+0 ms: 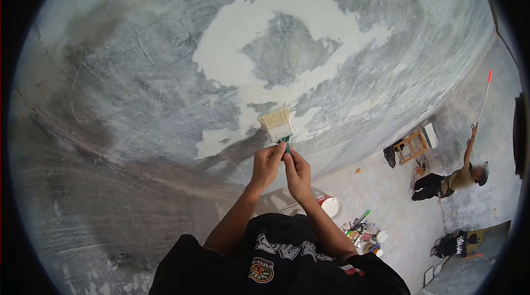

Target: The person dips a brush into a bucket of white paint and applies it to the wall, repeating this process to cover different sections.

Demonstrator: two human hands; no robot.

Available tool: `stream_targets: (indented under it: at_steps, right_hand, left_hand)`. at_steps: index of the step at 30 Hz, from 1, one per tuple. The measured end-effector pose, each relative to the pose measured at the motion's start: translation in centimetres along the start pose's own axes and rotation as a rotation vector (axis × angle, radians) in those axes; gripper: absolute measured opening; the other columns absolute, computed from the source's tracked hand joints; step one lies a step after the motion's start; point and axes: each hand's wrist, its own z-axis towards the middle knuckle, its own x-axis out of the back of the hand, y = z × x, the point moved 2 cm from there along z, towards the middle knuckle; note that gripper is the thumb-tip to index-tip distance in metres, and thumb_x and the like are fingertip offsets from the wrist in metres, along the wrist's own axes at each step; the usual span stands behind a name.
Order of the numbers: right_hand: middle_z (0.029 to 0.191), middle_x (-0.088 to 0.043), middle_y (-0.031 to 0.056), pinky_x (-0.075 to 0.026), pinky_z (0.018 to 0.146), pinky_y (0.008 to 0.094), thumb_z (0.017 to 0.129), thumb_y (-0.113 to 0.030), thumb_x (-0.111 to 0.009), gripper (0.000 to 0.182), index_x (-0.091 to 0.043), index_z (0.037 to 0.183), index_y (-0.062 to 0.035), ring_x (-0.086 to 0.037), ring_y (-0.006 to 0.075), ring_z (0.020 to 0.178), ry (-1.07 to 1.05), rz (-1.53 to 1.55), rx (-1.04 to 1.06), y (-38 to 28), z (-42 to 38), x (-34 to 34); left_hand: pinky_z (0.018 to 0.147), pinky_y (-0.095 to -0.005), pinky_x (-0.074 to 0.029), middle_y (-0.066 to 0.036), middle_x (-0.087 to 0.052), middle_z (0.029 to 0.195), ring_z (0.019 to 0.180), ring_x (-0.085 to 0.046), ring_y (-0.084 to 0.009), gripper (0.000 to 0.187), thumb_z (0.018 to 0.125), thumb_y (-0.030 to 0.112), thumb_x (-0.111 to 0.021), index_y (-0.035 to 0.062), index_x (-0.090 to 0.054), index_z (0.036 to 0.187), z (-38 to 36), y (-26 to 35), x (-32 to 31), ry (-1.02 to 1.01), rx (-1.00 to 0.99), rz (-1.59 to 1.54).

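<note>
A wide paintbrush (pixel 277 125) with pale bristles, a light ferrule and a green handle is held up in front of the wall. Its bristles point up and slightly left. My left hand (pixel 268 165) is closed at the handle, with the thumb near the base of the ferrule. Close beside it on the right, my right hand (pixel 297 172) has its fingers round the lower part of the green handle. Behind the brush, the grey wall (pixel 165 74) bears irregular white patches (pixel 226 46). Whether the bristles touch the wall, I cannot tell.
A bucket (pixel 330 206) stands on the floor at lower right, near several jars and tools (pixel 367 235). Farther right are a wooden stool (pixel 411 148) and a dark bag (pixel 390 156). One person (pixel 452 183) raises a long pole; another person (pixel 454 245) is below.
</note>
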Motion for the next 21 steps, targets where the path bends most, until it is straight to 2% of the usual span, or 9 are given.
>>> stream_targets:
  at_steps: [3, 7, 8, 11, 13, 15, 17, 19, 21]
  right_hand:
    - [0.093, -0.072, 0.0102, -0.051, 0.082, 0.0301, 0.107, -0.021, -0.052, 0.035, -0.064, 0.12, 0.0084, -0.064, 0.0133, 0.087, -0.015, -0.143, -0.041, 3.3, -1.6, 0.6]
    - [0.091, -0.073, 0.0155, -0.052, 0.078, 0.0337, 0.107, -0.024, -0.05, 0.037, -0.065, 0.116, 0.0076, -0.068, 0.0182, 0.085, 0.005, -0.297, -0.15, 11.0, -4.0, 2.1]
    - [0.091, -0.073, 0.0197, -0.053, 0.078, 0.0381, 0.106, -0.028, -0.051, 0.038, -0.066, 0.115, 0.0064, -0.071, 0.0258, 0.085, 0.008, -0.358, -0.138, 13.5, -4.5, 2.7]
    - [0.092, -0.072, 0.0231, -0.052, 0.078, 0.0423, 0.105, -0.03, -0.051, 0.039, -0.066, 0.114, 0.0052, -0.071, 0.0328, 0.086, -0.024, -0.543, -0.248, 17.5, -5.6, 4.2]
    - [0.093, -0.072, 0.0242, -0.052, 0.079, 0.0443, 0.104, -0.031, -0.051, 0.04, -0.066, 0.113, 0.0048, -0.071, 0.0361, 0.087, -0.052, -0.628, -0.305, 20.2, -6.5, 5.3]
    - [0.094, -0.071, 0.0254, -0.051, 0.08, 0.0463, 0.104, -0.032, -0.052, 0.04, -0.066, 0.113, 0.0044, -0.07, 0.0393, 0.089, -0.083, -0.715, -0.354, 20.8, -7.3, 5.9]
    - [0.081, -0.071, 0.0178, -0.051, 0.068, 0.0416, 0.105, -0.029, -0.052, 0.038, -0.067, 0.11, 0.0046, -0.069, 0.0295, 0.074, -0.027, -0.601, -0.213, 19.5, -8.2, 6.5]
    - [0.08, -0.071, 0.0172, -0.051, 0.068, 0.0408, 0.105, -0.029, -0.052, 0.038, -0.067, 0.11, 0.0059, -0.069, 0.0274, 0.075, -0.045, -0.501, -0.25, 16.0, -8.6, 6.7]
    - [0.079, -0.071, 0.0165, -0.051, 0.067, 0.04, 0.105, -0.029, -0.053, 0.039, -0.067, 0.11, 0.0072, -0.07, 0.0254, 0.075, -0.067, -0.399, -0.278, 10.7, -7.8, 5.8]
  left_hand:
    - [0.067, -0.0262, -0.053, -0.004, -0.07, 0.082, 0.074, -0.064, -0.0085, 0.048, 0.106, 0.038, -0.057, -0.0046, -0.075, 0.097, -1.1, -6.6, -0.3, -0.05, 0.076, -0.063]
    - [0.063, -0.0281, -0.052, -0.005, -0.069, 0.072, 0.068, -0.064, -0.0091, 0.05, 0.104, 0.042, -0.059, -0.0044, -0.075, 0.09, -2.8, -14.9, -0.9, -0.006, 0.189, -0.074]
    - [0.062, -0.0293, -0.052, -0.006, -0.069, 0.071, 0.067, -0.064, -0.0101, 0.052, 0.103, 0.043, -0.059, -0.0038, -0.075, 0.089, -3.2, -17.5, -1.1, -0.004, 0.255, -0.037]
    - [0.062, -0.0334, -0.051, -0.01, -0.07, 0.068, 0.066, -0.067, -0.0138, 0.054, 0.101, 0.048, -0.058, -0.0012, -0.075, 0.086, -3.8, -25.5, -1.3, -0.029, 0.349, 0.099]
    - [0.062, -0.0359, -0.051, -0.013, -0.07, 0.068, 0.066, -0.068, -0.0159, 0.055, 0.1, 0.05, -0.059, 0.0008, -0.076, 0.083, -4.5, -32.1, -1.5, -0.085, 0.543, 0.107]
    - [0.063, -0.0366, -0.051, -0.011, -0.071, 0.069, 0.067, -0.068, -0.017, 0.055, 0.097, 0.051, -0.061, 0.0014, -0.076, 0.079, -5.2, -29.7, -2.0, -0.084, 0.529, 0.168]
    - [0.064, -0.0333, -0.053, -0.008, -0.071, 0.072, 0.068, -0.069, -0.0163, 0.054, 0.098, 0.049, -0.062, 0.0001, -0.076, 0.081, -6.4, -27.4, -2.8, -0.066, 0.577, -0.039]
    - [0.067, -0.0286, -0.054, -0.005, -0.071, 0.075, 0.07, -0.068, -0.0132, 0.05, 0.101, 0.043, -0.062, -0.0026, -0.076, 0.088, -7.3, -19.5, -2.8, -0.075, 0.645, -0.195]
    - [0.068, -0.0257, -0.055, -0.004, -0.071, 0.077, 0.073, -0.067, -0.01, 0.046, 0.105, 0.038, -0.059, -0.0045, -0.075, 0.095, -7.1, -14.2, -2.5, -0.124, 0.413, -0.249]
